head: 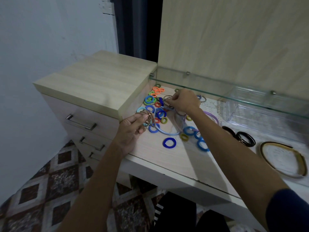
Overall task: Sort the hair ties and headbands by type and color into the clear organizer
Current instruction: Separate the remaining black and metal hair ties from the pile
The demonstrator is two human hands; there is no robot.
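Head view: a person is gathering thin brown hair ties out of a mixed pile on the desk

Head view again, closer in: the left hand (132,127) is gripping a small bunch of thin brown ties (148,118), fingers curled round them, seemingly so that like stays with like while the other hand searches. The right hand (184,101) is reaching into the colourful pile (156,108) and pinching another thin brown tie (167,99) at its far side. The clear organizer (260,108) is sitting well apart to the right under the glass shelf (217,84), looking empty as far as I can tell. Black ties (245,138) and a gold-trimmed headband (284,159) are lying near it, apart from the pile, perhaps already grouped; pastel headbands (173,131) are lying tangled among the blue rings
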